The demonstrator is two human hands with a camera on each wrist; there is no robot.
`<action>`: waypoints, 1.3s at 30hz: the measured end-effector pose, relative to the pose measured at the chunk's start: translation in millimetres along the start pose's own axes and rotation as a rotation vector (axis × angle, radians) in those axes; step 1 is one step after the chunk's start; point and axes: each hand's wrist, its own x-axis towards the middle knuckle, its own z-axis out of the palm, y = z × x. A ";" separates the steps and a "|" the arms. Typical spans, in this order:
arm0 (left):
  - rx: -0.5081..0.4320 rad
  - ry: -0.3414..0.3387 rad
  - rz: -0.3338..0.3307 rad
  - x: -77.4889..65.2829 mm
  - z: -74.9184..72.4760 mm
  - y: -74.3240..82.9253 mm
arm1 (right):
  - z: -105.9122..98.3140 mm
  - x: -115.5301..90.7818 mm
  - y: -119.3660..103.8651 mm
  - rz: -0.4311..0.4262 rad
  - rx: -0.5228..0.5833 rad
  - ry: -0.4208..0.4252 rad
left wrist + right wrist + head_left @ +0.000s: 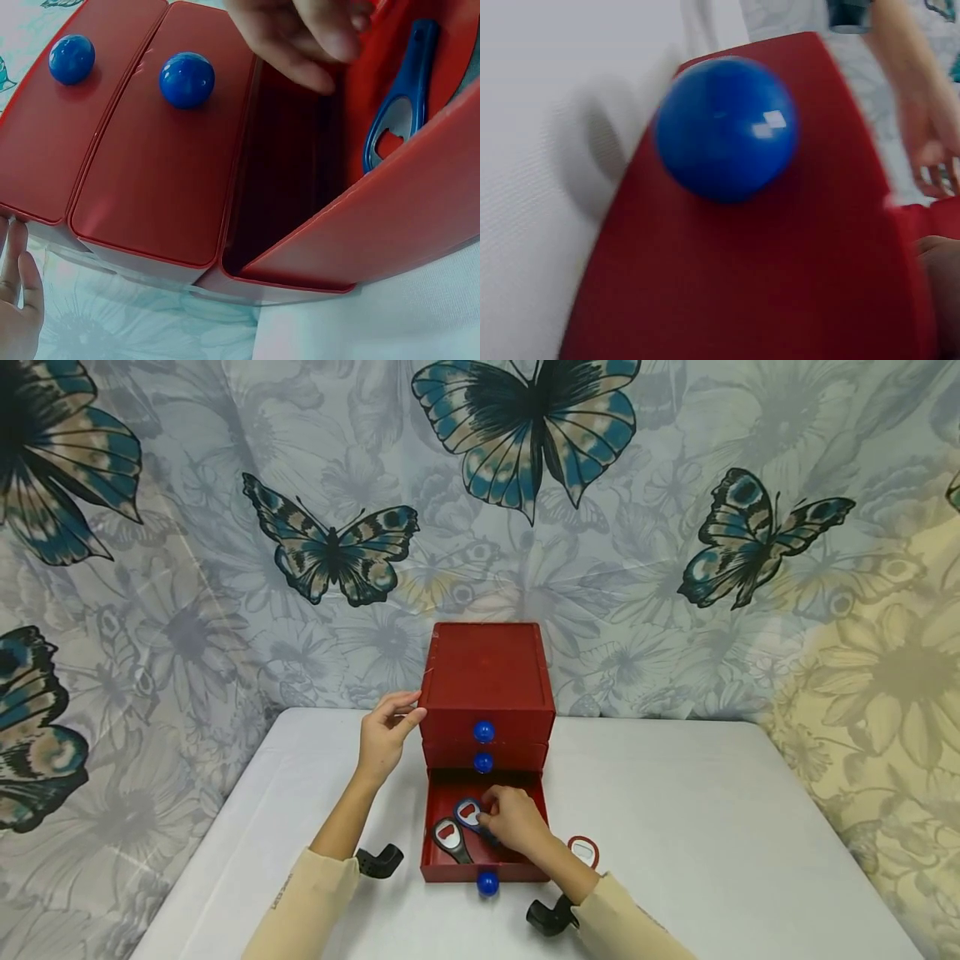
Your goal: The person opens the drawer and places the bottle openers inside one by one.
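Note:
A red cabinet (pixel 487 668) has its bottom drawer (pixel 483 872) pulled out. My left hand (pixel 382 739) rests its fingertips against the cabinet's left side. Inside the drawer lie a blue bottle opener (pixel 468 812) and a black bottle opener (pixel 448 837), side by side. My right hand (pixel 513 818) is over the drawer, bent downward beside the blue opener. In the left wrist view, the fingers of this right hand (pixel 307 37) hang loosely and apart from the blue opener (pixel 405 112), with nothing visible between them. A red-rimmed bottle opener (pixel 583 852) lies right of the drawer, partly behind my forearm.
Two upper drawers with blue knobs (pixel 483 732) are closed. Another blue knob (pixel 727 127) sticks out from the open drawer's front. The cabinet stands on a white table (pixel 660 810), with a butterfly-print cloth (pixel 600 568) behind. A black wrist device (pixel 551 917) sits at my right wrist.

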 end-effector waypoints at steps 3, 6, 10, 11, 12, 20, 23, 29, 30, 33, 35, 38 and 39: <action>-0.002 -0.002 0.003 -1.2 0.3 -1.4 | -12.1 -7.8 -1.5 0.006 0.067 0.017; -0.002 -0.002 0.001 -1.9 0.6 -2.2 | -25.5 -16.4 -1.6 0.033 0.110 0.042; -0.004 0.000 -0.006 -2.3 0.7 -1.9 | -43.1 -27.2 3.0 0.106 0.137 0.081; -0.005 0.000 -0.008 -2.3 0.7 -1.7 | -47.3 -29.8 4.9 0.123 0.139 0.090; -0.006 0.001 -0.009 -2.4 0.6 -1.4 | -51.2 -32.6 7.3 0.138 0.137 0.096; -0.022 -0.002 -0.010 -1.8 1.0 0.1 | -74.3 -56.4 28.5 0.204 0.089 0.125; -0.011 -0.002 0.003 -0.7 0.6 -0.5 | -78.1 -63.1 36.2 0.220 0.063 0.131; -0.020 -0.015 0.016 2.2 0.0 -0.1 | -79.8 -72.8 47.6 0.267 -0.017 0.090; -0.023 -0.016 0.017 2.5 0.1 -0.1 | -79.5 -74.0 48.9 0.275 -0.034 0.078; -0.023 -0.013 0.016 2.7 0.4 -1.0 | -77.0 -77.4 53.2 0.298 -0.091 0.048; -0.020 -0.009 0.010 2.2 0.5 -1.0 | -73.9 -79.6 56.5 0.304 -0.136 0.039; -0.016 -0.004 -0.013 1.8 0.8 -0.6 | -66.7 -82.6 61.3 0.307 -0.195 0.034; -0.016 -0.003 -0.019 1.6 0.9 -0.3 | -63.8 -83.4 62.6 0.305 -0.217 0.030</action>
